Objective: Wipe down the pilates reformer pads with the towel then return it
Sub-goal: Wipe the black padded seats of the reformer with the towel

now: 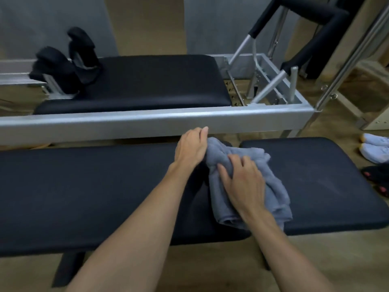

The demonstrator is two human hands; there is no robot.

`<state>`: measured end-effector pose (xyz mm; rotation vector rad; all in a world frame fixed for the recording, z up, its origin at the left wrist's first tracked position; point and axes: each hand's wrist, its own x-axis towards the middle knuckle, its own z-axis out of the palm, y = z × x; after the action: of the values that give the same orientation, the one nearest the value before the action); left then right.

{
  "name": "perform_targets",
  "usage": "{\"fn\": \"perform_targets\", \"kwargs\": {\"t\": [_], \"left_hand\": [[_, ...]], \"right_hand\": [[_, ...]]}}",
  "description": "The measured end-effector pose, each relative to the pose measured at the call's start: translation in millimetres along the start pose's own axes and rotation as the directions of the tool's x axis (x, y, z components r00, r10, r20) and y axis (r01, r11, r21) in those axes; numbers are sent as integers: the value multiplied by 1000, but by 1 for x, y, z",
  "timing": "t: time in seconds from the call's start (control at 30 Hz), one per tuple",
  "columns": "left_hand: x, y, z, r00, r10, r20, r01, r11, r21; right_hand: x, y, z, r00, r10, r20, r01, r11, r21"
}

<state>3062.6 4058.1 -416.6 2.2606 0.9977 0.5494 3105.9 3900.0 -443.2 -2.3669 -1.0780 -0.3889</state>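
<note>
A crumpled grey towel [273, 192] lies over the gap between two black pads in front of me: a long pad [84, 192] on the left and a shorter pad [328, 180] on the right. My left hand [190, 149] grips the towel's far left end. My right hand [244, 182] presses on top of the towel with fingers curled into the cloth. Beyond them, a reformer with a silver frame [160, 121] carries a black carriage pad [151, 81] and two black shoulder rests [63, 62].
A padded foot bar [299, 20] on metal arms rises at the reformer's right end. A slanted steel pole [353, 57] stands at the right. Light socks or slippers [374, 150] and dark shoes [376, 180] lie on the wooden floor at the right edge.
</note>
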Motion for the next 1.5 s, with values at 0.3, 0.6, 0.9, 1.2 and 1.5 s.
{"fn": "perform_targets", "kwargs": {"t": [0.3, 0.6, 0.9, 1.2, 1.5], "left_hand": [[-3, -91, -46, 994, -35, 102, 16, 983, 181], [10, -119, -25, 987, 155, -43, -127, 913, 387], [-3, -113, -39, 997, 25, 71, -46, 948, 314], [-34, -99, -64, 986, -51, 159, -2, 949, 316], [-64, -119, -75, 996, 15, 87, -37, 965, 258]], "right_hand": [[-38, -45, 24, 980, 41, 194, 6, 972, -234], [23, -37, 64, 982, 19, 186, 26, 971, -238], [120, -24, 107, 952, 13, 305, 38, 986, -162], [0, -15, 37, 973, -26, 230, 61, 987, -147], [-94, -77, 16, 974, -62, 216, 98, 982, -162]]}}
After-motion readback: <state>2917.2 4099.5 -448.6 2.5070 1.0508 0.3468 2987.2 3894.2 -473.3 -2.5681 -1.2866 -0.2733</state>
